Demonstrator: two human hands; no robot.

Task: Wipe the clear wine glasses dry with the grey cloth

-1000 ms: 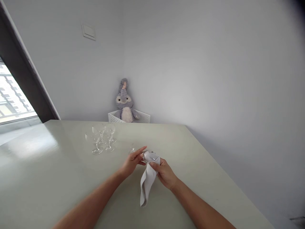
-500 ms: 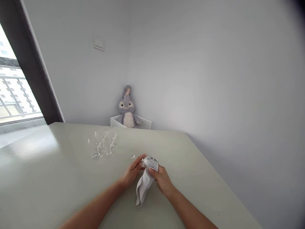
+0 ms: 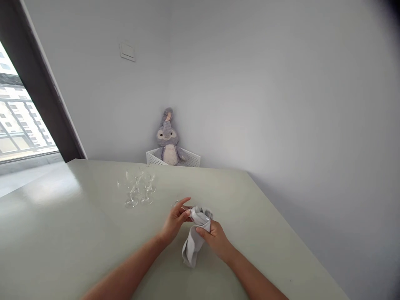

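Note:
My left hand (image 3: 175,221) pinches the stem of a stemmed glass (image 3: 189,211) between thumb and fingers, with its index finger stretched out. The glass lies on its side in the air, its bowl mostly hidden inside a light grey cloth (image 3: 193,243). My right hand (image 3: 215,238) is closed round the cloth at the bowl end, thumb on top. A loose end of the cloth hangs down between my forearms. Farther back on the left, several clear stemmed glasses (image 3: 131,202) stand upright in a close group.
Everything stands on a pale greenish table (image 3: 78,233). At its far edge, a white perforated basket (image 3: 194,160) holds a grey plush toy (image 3: 170,146). Walls rise behind and to the right, with a light switch (image 3: 127,51). A window (image 3: 21,116) is at the left.
Both hands have shifted slightly right with the glass and cloth. My left thumb and fingers have closed in on the stem, and the cloth's hanging end has swung a little right.

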